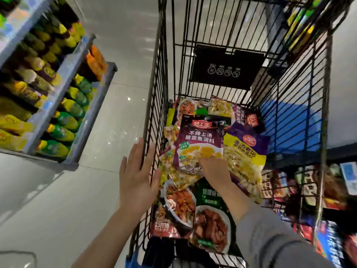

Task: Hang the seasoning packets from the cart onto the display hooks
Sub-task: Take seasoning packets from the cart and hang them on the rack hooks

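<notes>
A black wire cart (pixel 156 105) holds several seasoning packets. My right hand (pixel 213 169) reaches into it and grips the lower edge of a purple packet with white lettering (pixel 199 140), which tilts up above the pile. Beside it lies a purple-and-yellow packet (pixel 245 151). Packets with pictures of red and brown dishes (pixel 179 206) lie nearer me. My left hand (pixel 137 173) is flat, fingers spread, against the outside of the cart's left wall, holding nothing. Display hooks with hanging packets (pixel 309 190) show at the right, blurred.
Shelves with yellow, green and orange bags (pixel 58 113) stand on the left. Pale tiled floor (pixel 108 144) runs between the shelves and the cart. A black plate with icons (pixel 226 68) hangs on the cart's far end. A blue shape (pixel 289 128) lies beyond the cart's right wall.
</notes>
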A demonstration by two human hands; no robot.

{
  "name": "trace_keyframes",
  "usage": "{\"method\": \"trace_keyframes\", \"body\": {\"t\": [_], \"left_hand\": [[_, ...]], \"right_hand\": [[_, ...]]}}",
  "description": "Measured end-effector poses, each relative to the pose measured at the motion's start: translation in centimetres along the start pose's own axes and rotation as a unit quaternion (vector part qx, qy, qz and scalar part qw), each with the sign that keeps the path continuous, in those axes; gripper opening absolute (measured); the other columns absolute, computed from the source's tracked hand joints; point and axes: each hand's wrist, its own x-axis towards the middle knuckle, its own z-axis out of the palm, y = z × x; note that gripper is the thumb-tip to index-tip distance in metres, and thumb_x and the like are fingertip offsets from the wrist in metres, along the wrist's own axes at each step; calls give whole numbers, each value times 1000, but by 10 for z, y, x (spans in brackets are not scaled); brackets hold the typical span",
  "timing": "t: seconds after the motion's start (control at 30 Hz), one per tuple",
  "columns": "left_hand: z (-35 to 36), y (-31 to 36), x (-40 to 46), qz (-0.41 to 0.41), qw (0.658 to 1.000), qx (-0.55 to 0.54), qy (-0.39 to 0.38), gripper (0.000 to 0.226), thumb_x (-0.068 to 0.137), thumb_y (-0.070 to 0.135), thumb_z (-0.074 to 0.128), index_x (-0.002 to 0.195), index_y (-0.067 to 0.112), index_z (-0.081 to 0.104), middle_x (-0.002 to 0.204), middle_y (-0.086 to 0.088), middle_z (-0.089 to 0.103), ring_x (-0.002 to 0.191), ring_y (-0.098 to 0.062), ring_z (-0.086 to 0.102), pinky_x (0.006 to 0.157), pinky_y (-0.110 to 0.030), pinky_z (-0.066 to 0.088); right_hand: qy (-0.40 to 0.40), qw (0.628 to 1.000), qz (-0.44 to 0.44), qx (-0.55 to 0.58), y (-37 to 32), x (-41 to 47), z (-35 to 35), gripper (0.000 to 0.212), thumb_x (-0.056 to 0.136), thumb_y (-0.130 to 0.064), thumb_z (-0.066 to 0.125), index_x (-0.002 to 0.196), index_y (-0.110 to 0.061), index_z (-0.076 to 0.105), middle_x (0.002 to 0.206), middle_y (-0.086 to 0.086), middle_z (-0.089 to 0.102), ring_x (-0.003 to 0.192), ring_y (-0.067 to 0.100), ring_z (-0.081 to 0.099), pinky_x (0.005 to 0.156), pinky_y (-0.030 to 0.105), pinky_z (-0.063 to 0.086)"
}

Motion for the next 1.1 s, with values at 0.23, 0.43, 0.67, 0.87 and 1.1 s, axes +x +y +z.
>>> {"method": "trace_keyframes", "body": {"t": [0.23, 0.43, 0.67, 0.87, 1.1], "left_hand": [[-1, -1, 1, 31, 999, 32, -14, 59, 93, 42, 35, 149, 26, 26, 158, -8, 17, 144, -28, 17, 111, -56, 24], [1, -3, -2, 86, 995, 38, -21, 54, 96, 44, 33, 148, 28, 32, 158, -6, 21, 145, -27, 15, 114, -49, 14], [1, -2, -1, 82, 996, 17, -18, 54, 95, 44, 36, 145, 25, 38, 156, -6, 27, 146, -26, 14, 115, -52, 16], [4, -5, -2, 126, 991, 35, 11, 51, 96, 41, 41, 143, 22, 41, 153, -9, 32, 145, -31, 17, 112, -58, 22], [0, -3, -2, 116, 992, 40, 4, 51, 95, 43, 39, 141, 24, 43, 152, -6, 34, 145, -31, 18, 111, -60, 22]], "right_hand": [[17, 997, -39, 63, -25, -102, -11, 18, 61, -12, 72, 57, -25, 61, 47, -7, 50, 45, 15, 52, 44, 22, 36], [-300, 935, 3, 191, -67, -151, -18, 26, 96, -33, 39, 95, -17, 60, 94, 5, 63, 88, 25, 58, 72, 39, 47], [-259, 922, 94, 272, -62, -137, -38, 37, 97, -40, 40, 120, -17, 58, 123, 2, 59, 113, 23, 53, 95, 41, 44], [-99, 920, 248, 287, 27, -91, -13, 45, 95, -29, 53, 137, -17, 43, 139, 5, 46, 127, 24, 41, 102, 36, 37], [-248, 941, 185, 138, 87, -54, 23, 74, 85, -24, 66, 146, -19, 25, 154, 10, 22, 133, 32, 34, 102, 37, 36]]}}
